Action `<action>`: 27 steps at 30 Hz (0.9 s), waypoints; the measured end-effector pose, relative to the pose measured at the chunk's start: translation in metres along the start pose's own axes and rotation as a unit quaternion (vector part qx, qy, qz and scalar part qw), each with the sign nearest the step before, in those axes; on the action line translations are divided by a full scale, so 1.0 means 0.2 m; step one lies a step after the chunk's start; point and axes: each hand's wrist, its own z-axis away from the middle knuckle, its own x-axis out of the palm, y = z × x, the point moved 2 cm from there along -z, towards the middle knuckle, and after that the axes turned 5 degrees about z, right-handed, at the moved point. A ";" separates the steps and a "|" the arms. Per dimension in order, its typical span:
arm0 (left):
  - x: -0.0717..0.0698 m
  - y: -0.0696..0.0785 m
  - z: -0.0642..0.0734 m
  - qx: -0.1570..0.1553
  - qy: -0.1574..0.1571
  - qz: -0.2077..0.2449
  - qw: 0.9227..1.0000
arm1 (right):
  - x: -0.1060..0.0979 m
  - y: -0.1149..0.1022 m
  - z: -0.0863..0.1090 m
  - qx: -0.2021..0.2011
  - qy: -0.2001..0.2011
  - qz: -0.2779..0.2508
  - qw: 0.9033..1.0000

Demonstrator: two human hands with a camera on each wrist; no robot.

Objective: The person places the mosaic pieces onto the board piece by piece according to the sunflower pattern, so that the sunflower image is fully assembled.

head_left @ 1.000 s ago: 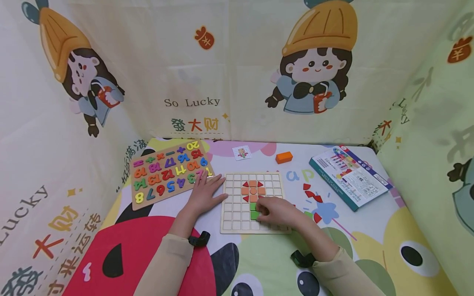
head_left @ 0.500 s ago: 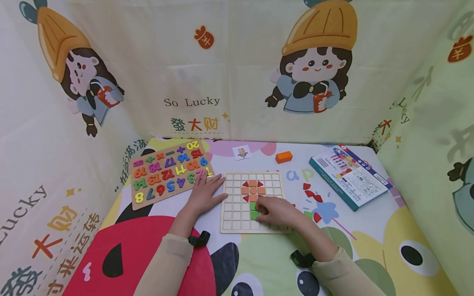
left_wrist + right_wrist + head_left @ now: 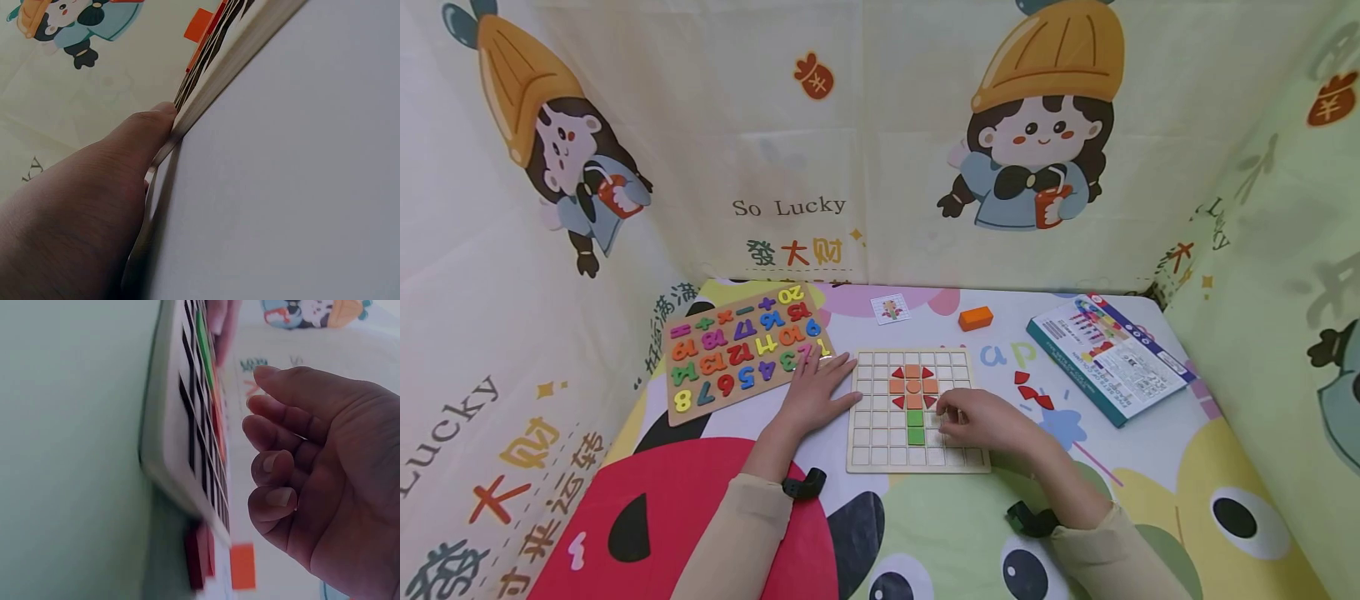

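Observation:
A pale wooden grid board [image 3: 869, 456] lies in the middle of the table. Set in its cells are orange squares [image 3: 897, 387] round an orange circle [image 3: 913, 387], red triangles [image 3: 897, 373] at the corners, and two green squares [image 3: 915, 436] below. My left hand [image 3: 811, 398] lies spread at the board's left edge, its thumb [image 3: 153, 122] touching that edge and its fingers reaching the number board [image 3: 706, 368]. Over the right part of the grid hovers my right hand [image 3: 981, 419]. In the right wrist view its fingers [image 3: 269, 434] are loosely bent, with nothing between them and the thumb.
Several loose red pieces [image 3: 1036, 398] lie right of the grid board. Behind it are a small patterned card [image 3: 891, 310] and an orange block [image 3: 975, 318]. A flat box [image 3: 1112, 358] sits at the back right. Printed cloth walls [image 3: 887, 167] enclose the table.
My right hand has come off the green squares and moved a little to the right, so both squares show fully. Its forearm now covers loose pieces on the right. The left hand stays put.

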 end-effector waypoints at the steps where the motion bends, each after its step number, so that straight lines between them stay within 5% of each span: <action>1: 0.00 0.00 0.00 0.000 0.000 0.000 1.000 | -0.01 0.02 0.01 0.006 0.002 -0.002 1.000; 13: 0.00 0.00 0.00 -0.001 -0.001 0.003 1.000 | -0.17 0.28 0.18 0.040 -0.001 -0.028 0.999; 27: 0.01 0.00 0.00 0.000 0.003 -0.001 1.000 | -0.18 0.50 0.32 0.072 -0.045 -0.045 0.995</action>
